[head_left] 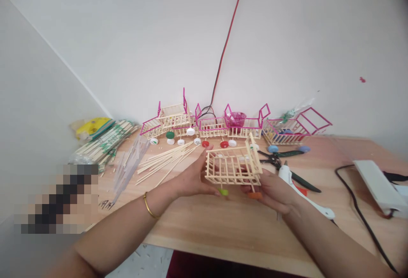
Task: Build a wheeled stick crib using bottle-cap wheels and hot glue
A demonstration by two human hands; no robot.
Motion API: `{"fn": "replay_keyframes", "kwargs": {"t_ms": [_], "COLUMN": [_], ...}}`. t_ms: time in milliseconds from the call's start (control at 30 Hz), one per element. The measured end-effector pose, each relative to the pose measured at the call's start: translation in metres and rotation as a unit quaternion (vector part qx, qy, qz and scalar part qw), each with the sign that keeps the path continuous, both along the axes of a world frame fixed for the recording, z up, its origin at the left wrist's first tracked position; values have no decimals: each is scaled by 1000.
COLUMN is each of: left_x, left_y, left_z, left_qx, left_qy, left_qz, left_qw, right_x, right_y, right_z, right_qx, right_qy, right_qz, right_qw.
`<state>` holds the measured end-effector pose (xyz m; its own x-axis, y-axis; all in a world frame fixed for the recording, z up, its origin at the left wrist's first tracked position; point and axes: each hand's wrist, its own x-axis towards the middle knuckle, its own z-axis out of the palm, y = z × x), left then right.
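Note:
Between my two hands I hold up a small model cart built of pale wooden sticks, just above the table. Its basket has slatted sides, and a stick handle frame rises at its right end. A lime green wheel and an orange wheel show underneath. My left hand is closed round the cart's left end, thumb near the green wheel. At the right end my right hand grips the cart close to the orange wheel; some of its fingers are hidden behind the slats.
Several finished-looking stick carts with magenta edges line the wall. Loose sticks, clear glue sticks and bagged skewers lie left. At right are pliers, a white glue gun and a white power strip with a black cable.

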<state>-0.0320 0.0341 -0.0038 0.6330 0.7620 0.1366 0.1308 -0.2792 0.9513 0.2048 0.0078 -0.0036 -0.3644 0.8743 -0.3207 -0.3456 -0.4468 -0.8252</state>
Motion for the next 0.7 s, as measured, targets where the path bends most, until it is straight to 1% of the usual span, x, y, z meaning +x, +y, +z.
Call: {"fn": "replay_keyframes", "kwargs": {"t_ms": [100, 167, 233, 300, 367, 433, 467, 567, 633, 700], "left_x": [0, -3, -9, -14, -17, -17, -16, -10, -8, -6], "left_y": [0, 2, 5, 9, 10, 9, 8, 1, -3, -5], "left_z": [0, -1, -2, -1, 2, 7, 9, 14, 15, 17], "left_qx": [-27, -17, 15, 53, 94, 156, 200, 322, 365, 388], "left_qy": [-17, -20, -25, -52, -87, -87, -69, -27, -25, -27], "left_qz": [-3, 6, 29, 60, 77, 95, 114, 178, 212, 243], "left_qw": [999, 1000, 999, 995, 989, 979, 971, 929, 906, 888], "right_x": [1, 1, 1, 1, 1, 0, -1, -3, -5, -7], "right_y": [1, 1, 1, 1, 0, -1, -1, -2, -2, -2], "right_z": [-2, -2, -1, 0, 1, 1, 0, -4, -7, -9], "right_qx": [-8, -8, 1, 11, 22, 32, 37, 52, 65, 69], "right_qy": [19, 21, 17, 6, -7, -12, -10, 0, 3, 2], "right_qz": [1, 4, 3, 1, -1, 1, 5, 17, 15, 7], "right_qw": [1000, 1000, 1000, 1000, 1000, 999, 999, 999, 998, 998]}}
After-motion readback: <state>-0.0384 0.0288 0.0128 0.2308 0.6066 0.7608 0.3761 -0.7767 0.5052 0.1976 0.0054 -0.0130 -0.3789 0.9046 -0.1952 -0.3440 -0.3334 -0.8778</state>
